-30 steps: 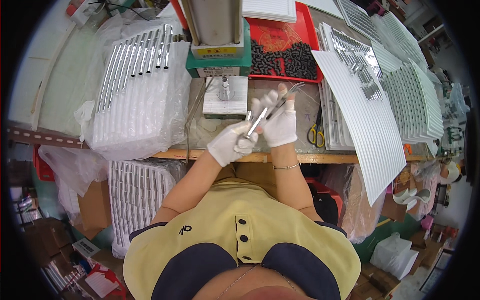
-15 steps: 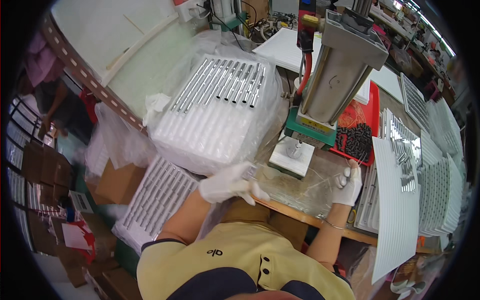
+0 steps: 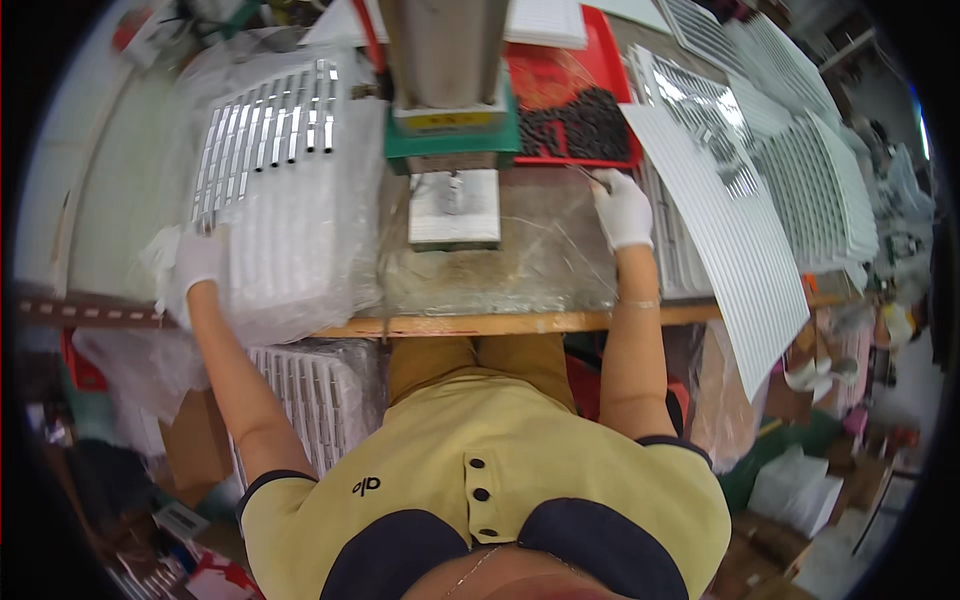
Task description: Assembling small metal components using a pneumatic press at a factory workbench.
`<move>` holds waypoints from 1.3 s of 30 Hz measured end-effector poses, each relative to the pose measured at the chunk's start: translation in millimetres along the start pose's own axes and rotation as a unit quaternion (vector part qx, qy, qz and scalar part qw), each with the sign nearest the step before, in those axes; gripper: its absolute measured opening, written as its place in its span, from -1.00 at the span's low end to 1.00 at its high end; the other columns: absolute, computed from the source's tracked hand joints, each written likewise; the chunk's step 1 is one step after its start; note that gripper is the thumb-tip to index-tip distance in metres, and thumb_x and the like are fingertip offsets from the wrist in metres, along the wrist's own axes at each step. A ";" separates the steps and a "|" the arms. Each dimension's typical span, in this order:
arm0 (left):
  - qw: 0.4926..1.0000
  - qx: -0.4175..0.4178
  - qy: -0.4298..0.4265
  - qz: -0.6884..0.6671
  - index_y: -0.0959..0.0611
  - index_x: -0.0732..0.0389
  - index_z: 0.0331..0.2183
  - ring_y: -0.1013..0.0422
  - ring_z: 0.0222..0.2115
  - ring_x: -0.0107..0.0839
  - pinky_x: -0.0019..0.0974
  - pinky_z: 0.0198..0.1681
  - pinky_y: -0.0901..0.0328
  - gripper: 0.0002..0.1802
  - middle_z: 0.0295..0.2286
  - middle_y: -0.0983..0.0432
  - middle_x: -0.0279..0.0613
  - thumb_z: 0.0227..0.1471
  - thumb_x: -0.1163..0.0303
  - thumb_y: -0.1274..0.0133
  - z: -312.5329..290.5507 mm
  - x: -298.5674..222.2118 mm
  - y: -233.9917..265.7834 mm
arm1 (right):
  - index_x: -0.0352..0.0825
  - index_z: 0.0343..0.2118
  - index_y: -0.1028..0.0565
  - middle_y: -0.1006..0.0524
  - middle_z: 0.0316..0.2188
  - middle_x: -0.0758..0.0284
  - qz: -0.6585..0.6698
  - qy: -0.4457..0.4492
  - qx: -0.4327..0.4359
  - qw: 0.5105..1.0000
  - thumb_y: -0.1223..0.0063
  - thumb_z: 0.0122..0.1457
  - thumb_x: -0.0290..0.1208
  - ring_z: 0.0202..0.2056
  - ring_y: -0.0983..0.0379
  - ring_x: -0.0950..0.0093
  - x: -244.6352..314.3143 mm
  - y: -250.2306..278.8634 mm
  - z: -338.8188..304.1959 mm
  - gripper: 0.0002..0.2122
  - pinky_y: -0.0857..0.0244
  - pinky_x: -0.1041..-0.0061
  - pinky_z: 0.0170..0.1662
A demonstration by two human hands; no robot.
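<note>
My left hand (image 3: 202, 262), in a white glove, is at the near left edge of a foam tray (image 3: 285, 235) wrapped in clear plastic. Its fingertips close on the near end of a shiny metal tube (image 3: 207, 190), the leftmost in a row of several. My right hand (image 3: 626, 212), also gloved, grips thin metal tweezers (image 3: 582, 174) beside the near edge of a red tray (image 3: 632, 120). Small black parts (image 3: 585, 128) lie heaped in that tray. Between my hands a press (image 3: 450, 130) stands over a metal block (image 3: 455, 215) with a small round fitting on it.
White ribbed sheets (image 3: 730, 240) and stacked trays (image 3: 810, 180) crowd the right side, one sheet jutting past the bench's wooden edge (image 3: 480, 324). Below the bench at left is another tray of tubes (image 3: 310, 390). Cardboard boxes (image 3: 195, 445) sit lower left.
My head view has turned to the left workpiece and bench front. My left hand has gone from the bench edge to the tube row; my right hand stays near the red tray with the tweezers.
</note>
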State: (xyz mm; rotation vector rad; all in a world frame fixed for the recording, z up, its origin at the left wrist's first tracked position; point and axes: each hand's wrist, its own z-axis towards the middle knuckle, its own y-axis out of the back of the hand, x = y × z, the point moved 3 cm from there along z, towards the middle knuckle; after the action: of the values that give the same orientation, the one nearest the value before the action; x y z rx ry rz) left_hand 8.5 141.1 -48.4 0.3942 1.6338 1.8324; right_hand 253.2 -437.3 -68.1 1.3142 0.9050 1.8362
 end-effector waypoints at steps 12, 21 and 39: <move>0.726 0.054 -0.034 -0.685 -0.43 0.22 -0.27 -0.25 -0.61 -0.60 -0.59 -0.63 -0.14 -0.56 -0.49 -0.37 -0.35 0.01 0.02 -0.03 -188.0 -149.9 36.9 | -0.03 -0.34 -0.58 -0.54 -0.41 0.31 -0.225 0.069 0.101 0.967 -0.06 0.00 -0.22 -0.28 -0.49 0.33 7.4 -29.8 59.7 -0.84 -0.37 0.31 -0.27; 0.714 0.388 -0.009 -0.582 -0.52 0.29 -0.30 -0.32 -0.66 -0.61 -0.60 -0.69 -0.16 -0.78 -0.54 -0.49 -0.25 -0.07 0.42 -0.08 -238.5 -277.5 -22.6 | -0.05 -0.41 -0.59 -0.51 -0.42 0.36 -0.162 0.091 0.026 0.982 -0.05 0.01 -0.20 -0.34 -0.47 0.34 11.7 -37.2 54.7 -0.86 -0.34 0.33 -0.29; 0.773 0.230 -0.190 -0.560 -0.60 0.28 -0.35 -0.41 -0.41 -0.55 -0.48 -0.30 -0.29 -0.76 -0.42 -0.53 -0.27 -0.17 0.47 -0.20 -227.8 -309.6 -36.9 | -0.15 -0.46 -0.58 -0.49 -0.50 0.37 -0.014 0.261 0.044 0.964 -0.12 -0.08 -0.36 -0.40 -0.44 0.36 93.0 72.2 -41.4 -0.90 -0.31 0.38 -0.32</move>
State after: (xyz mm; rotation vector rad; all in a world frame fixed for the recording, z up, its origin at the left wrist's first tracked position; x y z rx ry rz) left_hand 110.9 -230.8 -66.1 -0.0563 1.4666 0.4150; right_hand 180.7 -401.8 27.1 0.8644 1.2792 2.1837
